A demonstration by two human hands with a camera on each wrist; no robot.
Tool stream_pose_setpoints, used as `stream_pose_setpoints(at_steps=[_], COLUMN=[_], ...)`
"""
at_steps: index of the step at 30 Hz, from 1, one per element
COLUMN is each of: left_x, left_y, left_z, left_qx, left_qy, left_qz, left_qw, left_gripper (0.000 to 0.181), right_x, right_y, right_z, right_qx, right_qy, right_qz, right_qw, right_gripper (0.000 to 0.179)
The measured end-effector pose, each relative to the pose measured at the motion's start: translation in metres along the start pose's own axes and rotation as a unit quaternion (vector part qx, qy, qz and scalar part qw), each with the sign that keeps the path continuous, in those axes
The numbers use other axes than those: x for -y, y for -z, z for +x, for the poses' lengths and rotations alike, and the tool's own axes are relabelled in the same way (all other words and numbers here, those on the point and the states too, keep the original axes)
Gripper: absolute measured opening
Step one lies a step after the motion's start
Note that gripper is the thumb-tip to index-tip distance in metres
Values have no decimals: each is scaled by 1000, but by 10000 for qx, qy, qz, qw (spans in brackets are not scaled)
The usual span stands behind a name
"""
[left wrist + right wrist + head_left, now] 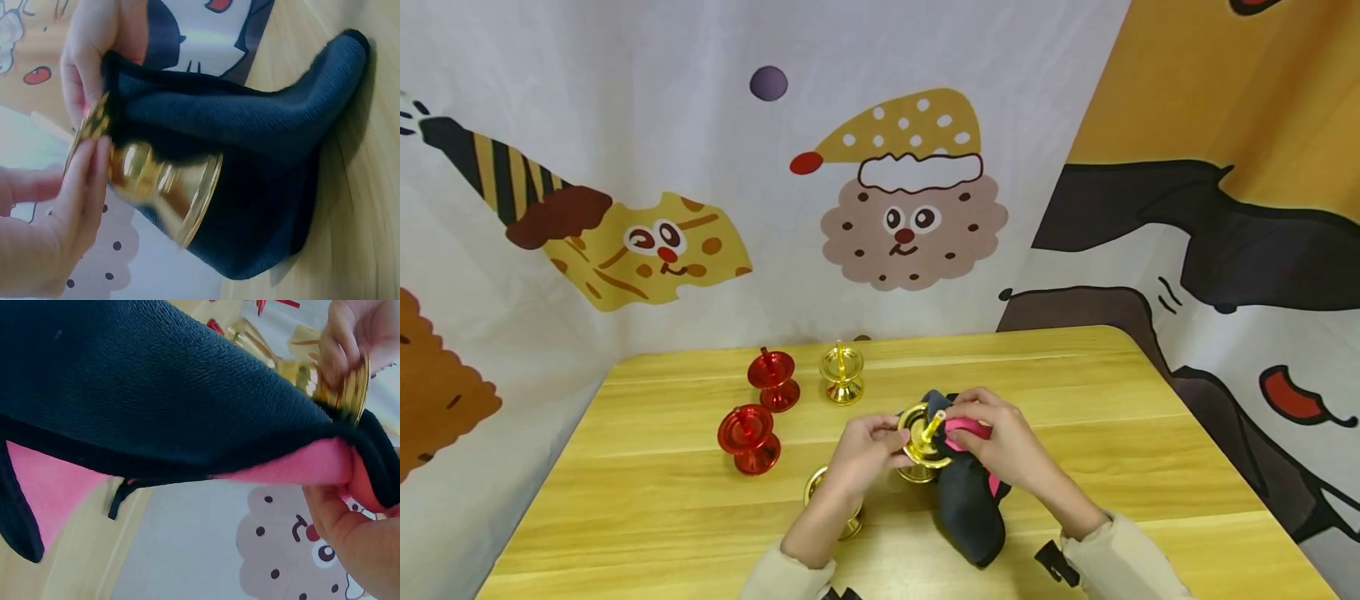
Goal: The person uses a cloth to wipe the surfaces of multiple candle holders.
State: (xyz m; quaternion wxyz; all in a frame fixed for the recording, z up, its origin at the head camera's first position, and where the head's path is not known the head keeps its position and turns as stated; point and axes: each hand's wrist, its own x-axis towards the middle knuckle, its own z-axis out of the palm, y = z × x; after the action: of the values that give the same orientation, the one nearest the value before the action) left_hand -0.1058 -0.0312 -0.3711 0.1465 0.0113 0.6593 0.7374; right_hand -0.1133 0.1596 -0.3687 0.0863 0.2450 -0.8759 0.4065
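Note:
My left hand (861,458) pinches the rim of a shiny gold candle holder (919,473), which has a round dish, an upright centre spike and a flared foot. In the left wrist view the flared foot (194,194) points away from the fingers, in front of the fabric. My right hand (1007,433) grips a dark grey cloth (970,517) with a pink underside, bunched right at the dish's edge beside the spike. The rest of the cloth hangs down below the right hand. In the right wrist view the pink side (300,465) folds over near the thumb.
Two red candle holders (773,379) (752,442) stand at the left of the wooden table (647,500). Another gold candle holder (842,379) is near the back edge. A further gold one (854,525) is partly hidden by the left forearm. A printed curtain (760,183) hangs behind.

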Motion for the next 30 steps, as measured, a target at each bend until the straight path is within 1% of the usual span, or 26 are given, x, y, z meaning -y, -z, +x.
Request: stream_pose_setpoints(at_steps=[2,4,7,9,11,14,16,17,18,20,23,25,27,29,30], left_x=[1,2,3,4,5,5,4,4,4,4,3,0,-3,-8,-10], left_y=[-1,-3,-3,-2,0,1,1,1,1,1,4,8,11,13,13], left_z=[0,1,0,0,-1,-1,-2,-2,-1,-1,0,1,2,3,3], left_qx=[-186,-266,-185,-2,262,700,806,789,707,408,4,-172,-271,-362,-404], left_qy=[-52,-111,-140,-116,-82,-74,-102,-103,-113,-85,-98,-140,-198,-231,-237], left_qz=[-270,-367,-359,-293,-176,57,133,114,72,-87,-489,-756,-1059,-1350,-1449], left_qw=[9994,9989,9991,9995,9995,9975,9966,9968,9974,9991,9988,9969,9938,9899,9883], left_gripper=[24,26,23,21,21,23,25,25,25,24,25,26,25,24,24], right_x=[2,3,1,-3,-6,-8,-9,-9,-8,-8,-8,-9,-11,-13,-14], right_y=[-4,-8,-10,-9,-6,-2,1,2,3,5,9,12,14,14,13], right_z=[-2,-5,-7,-7,-6,-3,-1,0,0,0,-2,-3,-3,-5,-6], right_qx=[-107,-134,-118,-77,31,193,270,266,249,190,-49,-289,-515,-625,-617], right_qy=[-188,-279,-226,-46,277,822,998,990,924,675,307,168,141,134,129], right_qz=[-105,-126,-139,-31,126,358,386,366,321,240,375,609,862,1035,1139], right_qw=[9997,9994,9996,10000,9995,9958,9939,9941,9949,9973,9988,9976,9948,9926,9915], right_gripper=[24,23,21,19,25,34,37,36,34,30,27,27,27,25,25])
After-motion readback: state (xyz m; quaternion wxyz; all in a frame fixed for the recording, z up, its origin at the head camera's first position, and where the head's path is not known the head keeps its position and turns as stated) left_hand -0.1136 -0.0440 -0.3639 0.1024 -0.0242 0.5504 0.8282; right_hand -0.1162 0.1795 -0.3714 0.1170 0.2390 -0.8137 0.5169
